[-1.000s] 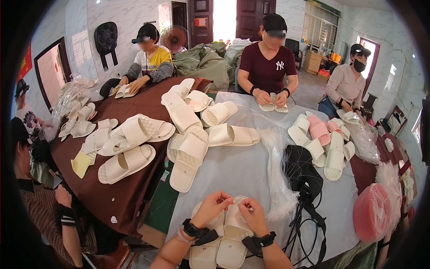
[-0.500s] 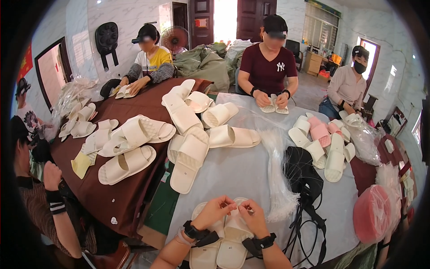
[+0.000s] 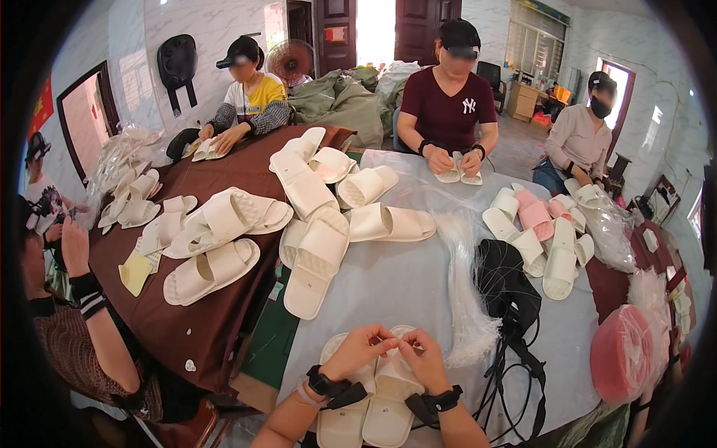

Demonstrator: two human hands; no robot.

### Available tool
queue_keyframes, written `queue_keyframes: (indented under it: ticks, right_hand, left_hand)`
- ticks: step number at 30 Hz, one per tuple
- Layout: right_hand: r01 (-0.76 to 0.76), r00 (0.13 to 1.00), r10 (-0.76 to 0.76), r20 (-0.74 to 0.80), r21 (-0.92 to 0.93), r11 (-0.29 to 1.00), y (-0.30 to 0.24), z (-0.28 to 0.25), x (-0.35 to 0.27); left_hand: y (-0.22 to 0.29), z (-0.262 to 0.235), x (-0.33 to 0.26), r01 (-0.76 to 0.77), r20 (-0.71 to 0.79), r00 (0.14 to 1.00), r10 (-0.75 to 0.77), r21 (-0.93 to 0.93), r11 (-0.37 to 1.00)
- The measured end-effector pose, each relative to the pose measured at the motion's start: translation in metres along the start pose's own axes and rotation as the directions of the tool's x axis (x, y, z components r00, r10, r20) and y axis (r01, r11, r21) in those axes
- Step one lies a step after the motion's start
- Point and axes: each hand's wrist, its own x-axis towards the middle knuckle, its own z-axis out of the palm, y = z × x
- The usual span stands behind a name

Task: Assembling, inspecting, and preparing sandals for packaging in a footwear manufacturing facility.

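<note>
A pair of cream slippers (image 3: 388, 428) lies side by side at the table's near edge, toes away from me. Above their toe ends, my left hand (image 3: 364, 351) and my right hand (image 3: 420, 354) meet with thumbs and forefingers pinched. Whatever sits between those fingertips is too small to make out. Both wrists wear dark bands with black straps hanging over the slippers. To the right of my hands lies a bundle of thin clear plastic strands (image 3: 464, 306), beside a black bag with cords (image 3: 508, 287).
Cream slippers (image 3: 317, 257) are heaped ahead, with others (image 3: 211, 272) on the brown cloth at left. Cream and pink slippers (image 3: 535, 215) lie at right, near a plastic-wrapped pink roll (image 3: 621, 353). Several co-workers sit around the table; one handles slippers (image 3: 448, 176) opposite me.
My hands stay pinched over the slippers, shifting only slightly. At left, the nearby co-worker's raised hand has moved up and left. The view has shifted very slightly.
</note>
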Motion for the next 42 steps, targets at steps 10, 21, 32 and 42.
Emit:
queue_keyframes:
  ticks: [10,21,32,42]
  right_hand:
    - [-0.002,1.0,0.002,0.013,0.037,0.999,0.003,0.001,-0.002]
    - [-0.029,1.0,0.028,0.004,0.022,0.999,-0.001,-0.001,0.0]
    - [-0.025,1.0,0.025,0.014,0.016,1.0,-0.001,0.0,0.0]
    - [-0.037,0.999,0.036,0.007,0.027,0.999,0.002,0.001,0.0]
  left_hand:
    - [-0.005,-0.001,0.001,-0.023,-0.009,1.0,0.023,0.027,0.999]
    - [-0.003,-0.001,0.002,-0.038,-0.036,0.999,0.039,0.012,0.999]
    - [-0.001,-0.002,0.002,-0.031,-0.015,0.999,0.03,-0.023,0.999]
    - [-0.004,-0.003,0.002,-0.026,-0.007,1.0,0.025,-0.055,0.998]
